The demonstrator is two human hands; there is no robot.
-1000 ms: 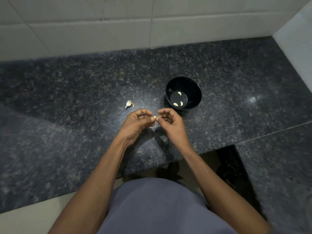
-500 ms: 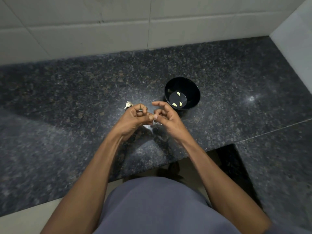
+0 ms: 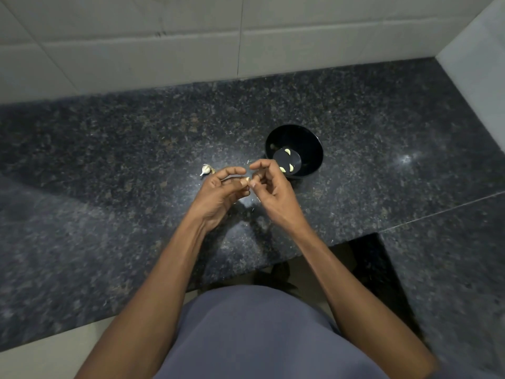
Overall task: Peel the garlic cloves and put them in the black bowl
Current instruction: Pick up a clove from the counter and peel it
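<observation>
My left hand (image 3: 218,194) and my right hand (image 3: 273,191) meet fingertip to fingertip above the dark granite counter (image 3: 109,160), pinching a small garlic clove (image 3: 248,180) that is mostly hidden between the fingers. The black bowl (image 3: 308,140) stands just beyond my right hand and holds three peeled cloves (image 3: 287,151). An unpeeled garlic piece (image 3: 205,169) lies on the counter just left of my left hand.
Small flecks of garlic skin (image 3: 249,161) lie on the counter near my fingers. A white tiled wall (image 3: 246,36) rises behind the counter and another wall (image 3: 478,64) closes the right side. The counter's front edge steps back near my right forearm.
Both hands stay joined at the fingertips on the clove, with the fingers shifting slightly. The bowl and loose garlic piece have not moved.
</observation>
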